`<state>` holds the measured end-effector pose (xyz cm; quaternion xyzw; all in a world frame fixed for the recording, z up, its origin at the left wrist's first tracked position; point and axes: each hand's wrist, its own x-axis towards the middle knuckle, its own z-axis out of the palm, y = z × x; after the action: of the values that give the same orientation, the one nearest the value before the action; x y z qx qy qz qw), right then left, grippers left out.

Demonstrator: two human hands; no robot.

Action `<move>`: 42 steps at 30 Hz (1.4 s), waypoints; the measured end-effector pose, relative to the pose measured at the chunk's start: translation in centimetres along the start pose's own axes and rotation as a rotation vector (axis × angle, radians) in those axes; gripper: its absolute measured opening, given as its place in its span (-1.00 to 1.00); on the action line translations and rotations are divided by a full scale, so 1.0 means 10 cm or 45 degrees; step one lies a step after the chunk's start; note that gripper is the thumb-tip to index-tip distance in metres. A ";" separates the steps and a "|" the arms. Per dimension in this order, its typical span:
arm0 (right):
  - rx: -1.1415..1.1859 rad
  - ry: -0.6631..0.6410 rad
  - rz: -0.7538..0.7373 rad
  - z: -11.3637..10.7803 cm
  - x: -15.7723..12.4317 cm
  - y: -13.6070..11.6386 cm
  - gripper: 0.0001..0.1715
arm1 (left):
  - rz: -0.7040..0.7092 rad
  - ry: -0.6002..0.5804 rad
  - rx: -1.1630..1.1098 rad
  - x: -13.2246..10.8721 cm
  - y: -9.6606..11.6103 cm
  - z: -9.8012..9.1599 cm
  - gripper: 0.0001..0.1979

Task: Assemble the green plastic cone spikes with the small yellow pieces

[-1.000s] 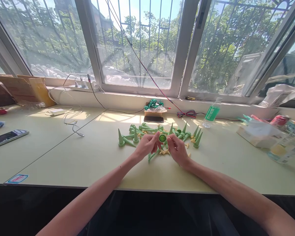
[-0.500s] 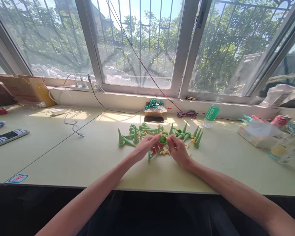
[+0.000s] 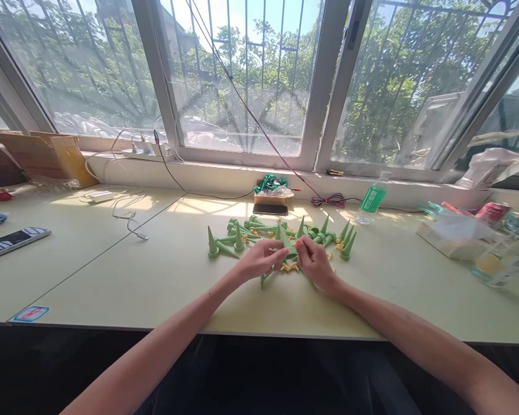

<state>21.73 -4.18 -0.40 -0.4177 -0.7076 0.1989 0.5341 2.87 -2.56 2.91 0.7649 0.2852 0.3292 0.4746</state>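
A green hollow cone-shaped spike [image 3: 286,239] points up and away, its wide collar toward me. My left hand [image 3: 260,258] is closed around its left side, thumb near the collar. At the collar's right edge, my right hand [image 3: 316,266] is pinched closed; whatever lies between its fingertips is hidden. Around and behind both hands lies a loose pile of more green spikes [image 3: 239,238], several upright and others on their sides. Small yellow plastic pieces [image 3: 290,267] are scattered among them, some just below the held spike.
Behind the pile are a dark phone [image 3: 270,210] and a small box with green strands [image 3: 271,185]. A bottle with a green label [image 3: 372,199] stands back right. Right lie a white box [image 3: 452,233] and a red can [image 3: 493,212]; left, a phone [image 3: 15,242] and white cable [image 3: 132,225].
The held spike has turned: its open end faced me before, and now its side and tip show. My left fingers have shifted round it, while my right hand stays nearly in place.
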 end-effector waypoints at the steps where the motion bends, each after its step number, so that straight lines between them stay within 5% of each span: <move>1: -0.008 0.004 -0.006 0.00 0.00 0.00 -0.57 | 0.028 0.007 0.041 0.00 0.00 0.01 -0.59; 13: -0.008 -0.016 -0.009 0.02 0.01 -0.01 -0.51 | 0.497 0.224 0.572 0.01 -0.15 0.04 -0.72; 22: 0.002 0.129 0.028 0.08 0.00 0.01 -0.56 | 0.354 0.576 0.565 0.08 -0.16 0.09 -0.76; 27: -0.034 0.091 -0.027 0.07 -0.01 0.01 -0.62 | 0.036 0.403 0.236 0.08 -0.07 0.10 -0.39; 31: -0.047 0.018 -0.044 0.07 -0.02 0.02 -0.62 | -0.143 0.206 0.009 0.07 -0.07 0.07 -0.34; 38: 0.006 -0.036 0.010 0.06 -0.03 0.03 -0.61 | -0.152 0.089 -0.040 0.03 -0.06 0.02 -0.47; 42: 0.010 -0.053 0.014 0.05 -0.02 0.04 -0.58 | 0.049 0.200 0.170 0.02 -0.06 0.04 -0.60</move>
<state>21.43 -4.05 -0.93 -0.4152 -0.7155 0.2133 0.5197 3.29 -2.38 2.27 0.7720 0.3283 0.3774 0.3922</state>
